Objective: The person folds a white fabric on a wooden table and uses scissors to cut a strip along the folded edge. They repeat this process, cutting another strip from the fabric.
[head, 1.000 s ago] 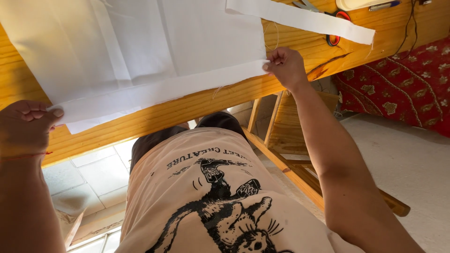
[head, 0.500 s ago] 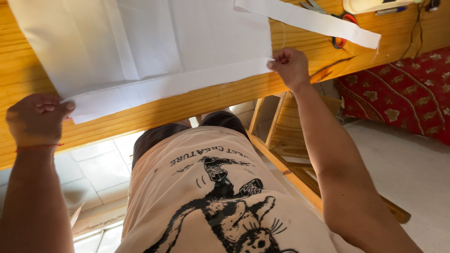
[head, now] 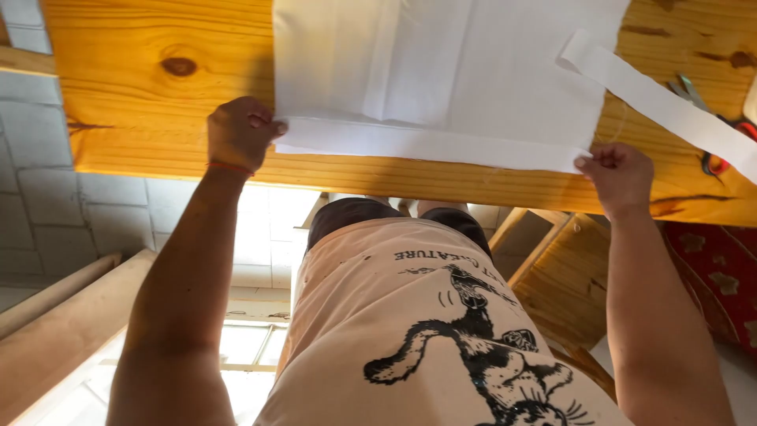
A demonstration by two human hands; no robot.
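A white piece of fabric (head: 473,71) lies flat on the wooden table (head: 158,118), its near edge folded into a narrow hem. My left hand (head: 239,132) pinches the left corner of that folded edge. At the right corner of the same edge, my right hand (head: 620,175) pinches it between thumb and fingers. The fabric is stretched straight between both hands.
A loose white fabric strip (head: 654,99) lies across the table at the right. Scissors with red handles (head: 706,126) sit beyond it near the table's right end. Below the table are a wooden frame (head: 552,276), a red patterned cloth (head: 721,276) and tiled floor (head: 47,205).
The view has swung right, so the fabric now sits upper centre. Both hands kept their grip on the hem's corners, and the folded edge now lies straighter along the table's front.
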